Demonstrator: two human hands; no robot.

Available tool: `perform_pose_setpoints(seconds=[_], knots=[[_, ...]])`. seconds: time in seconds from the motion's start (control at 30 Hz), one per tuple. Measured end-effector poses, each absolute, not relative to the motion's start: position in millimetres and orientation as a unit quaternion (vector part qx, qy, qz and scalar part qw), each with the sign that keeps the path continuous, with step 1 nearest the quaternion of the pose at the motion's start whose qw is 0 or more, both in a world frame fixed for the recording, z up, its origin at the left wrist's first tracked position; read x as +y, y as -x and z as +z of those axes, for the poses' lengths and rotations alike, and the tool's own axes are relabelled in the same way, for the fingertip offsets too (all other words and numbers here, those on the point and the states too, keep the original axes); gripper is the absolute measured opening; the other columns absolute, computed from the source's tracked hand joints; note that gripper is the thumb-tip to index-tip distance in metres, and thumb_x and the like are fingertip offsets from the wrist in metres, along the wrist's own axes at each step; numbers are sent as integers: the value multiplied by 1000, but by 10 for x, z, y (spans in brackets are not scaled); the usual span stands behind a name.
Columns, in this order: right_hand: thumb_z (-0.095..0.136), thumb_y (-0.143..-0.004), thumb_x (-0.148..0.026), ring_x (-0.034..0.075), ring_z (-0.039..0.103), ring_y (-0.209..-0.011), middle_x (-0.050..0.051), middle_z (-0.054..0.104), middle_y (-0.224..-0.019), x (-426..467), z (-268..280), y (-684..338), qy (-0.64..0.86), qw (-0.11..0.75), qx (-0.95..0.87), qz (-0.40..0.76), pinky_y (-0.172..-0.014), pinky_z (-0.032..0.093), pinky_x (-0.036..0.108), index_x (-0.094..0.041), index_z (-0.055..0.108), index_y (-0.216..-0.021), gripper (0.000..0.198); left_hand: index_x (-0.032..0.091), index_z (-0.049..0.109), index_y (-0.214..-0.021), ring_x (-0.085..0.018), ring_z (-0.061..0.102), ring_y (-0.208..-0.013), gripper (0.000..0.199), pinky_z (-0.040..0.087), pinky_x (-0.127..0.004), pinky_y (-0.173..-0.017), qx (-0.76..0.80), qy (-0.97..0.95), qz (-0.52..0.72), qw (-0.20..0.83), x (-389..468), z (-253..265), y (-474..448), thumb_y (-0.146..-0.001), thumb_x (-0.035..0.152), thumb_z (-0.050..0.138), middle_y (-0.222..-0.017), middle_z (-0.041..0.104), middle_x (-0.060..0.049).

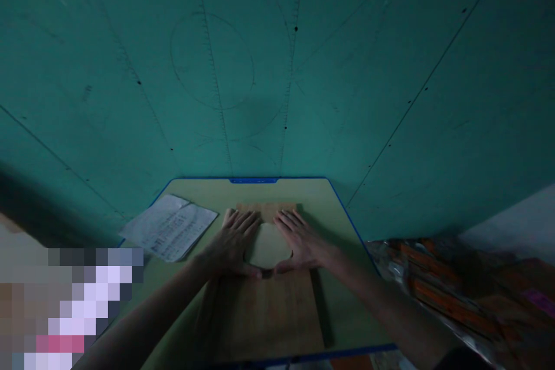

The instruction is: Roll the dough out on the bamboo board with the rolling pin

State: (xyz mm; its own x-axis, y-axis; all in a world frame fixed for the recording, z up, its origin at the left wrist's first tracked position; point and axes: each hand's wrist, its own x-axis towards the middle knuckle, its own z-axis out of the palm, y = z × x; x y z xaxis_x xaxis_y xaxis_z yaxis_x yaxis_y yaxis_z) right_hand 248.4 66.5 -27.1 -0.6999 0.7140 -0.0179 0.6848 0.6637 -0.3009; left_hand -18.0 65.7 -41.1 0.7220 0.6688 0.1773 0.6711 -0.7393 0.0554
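Note:
A pale, flat, rounded piece of what looks like dough (267, 246) lies on a wooden board (273, 318). My left hand (236, 241) rests flat along its left edge, fingers stretched away from me and thumb along the near side. Mirroring it on the right, my right hand (299, 241) lies against the other edge with fingers extended. Both thumbs point toward each other, with a small gap between them. The palms partly cover the sides of the piece, and the undersides of the hands are hidden.
Under the board is a light table (347, 306) with a blue rim. A printed sheet of paper (171, 228) lies to the left. A green wall (260, 81) with pencil marks rises behind. Orange-and-clear plastic packages (451, 300) are piled at the right.

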Motion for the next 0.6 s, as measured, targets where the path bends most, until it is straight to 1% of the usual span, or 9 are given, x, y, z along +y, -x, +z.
perform_pose_setpoints(seconds=[0.1, 0.2, 0.4, 0.5, 0.6], knots=[[55, -67, -91, 35, 13, -153, 24, 18, -164, 654, -293, -2437, 383, 56, -912, 138, -125, 10, 49, -1, 23, -157, 131, 8, 37, -151, -45, 38, -141, 125, 19, -66, -117, -355, 931, -84, 0, 682, -395, 109, -63, 95, 49, -153, 41, -29], [55, -67, -91, 35, 14, -153, 24, 19, -164, 662, -304, -2422, 383, 62, -910, 144, -125, 12, 50, -3, 23, -157, 130, 7, 38, -149, -44, 38, -142, 123, 22, -62, -117, -348, 934, -77, -10, 697, -388, 90, -63, 94, 52, -153, 41, -29], [59, -64, -91, 35, 15, -153, 22, 20, -164, 747, -278, -2540, 368, 58, -915, 154, -125, 7, 50, -5, 21, -158, 132, 13, 31, -154, -44, 34, -144, 118, 19, -66, -116, -349, 934, -78, -18, 677, -301, 198, -66, 88, 57, -156, 37, -27], [61, -63, -90, 36, 14, -153, 22, 20, -164, 795, -270, -2557, 359, 52, -920, 145, -125, 6, 51, -7, 24, -157, 131, 11, 30, -154, -44, 34, -144, 119, 22, -64, -115, -338, 939, -62, -28, 709, -243, 186, -68, 89, 55, -156, 37, -27], [63, -63, -89, 37, 13, -153, 22, 20, -164, 816, -276, -2526, 349, 48, -926, 135, -124, 7, 52, -7, 26, -157, 129, 13, 32, -153, -43, 35, -144, 118, 23, -62, -115, -324, 944, -55, -28, 765, -220, 131, -67, 90, 53, -156, 38, -26]])
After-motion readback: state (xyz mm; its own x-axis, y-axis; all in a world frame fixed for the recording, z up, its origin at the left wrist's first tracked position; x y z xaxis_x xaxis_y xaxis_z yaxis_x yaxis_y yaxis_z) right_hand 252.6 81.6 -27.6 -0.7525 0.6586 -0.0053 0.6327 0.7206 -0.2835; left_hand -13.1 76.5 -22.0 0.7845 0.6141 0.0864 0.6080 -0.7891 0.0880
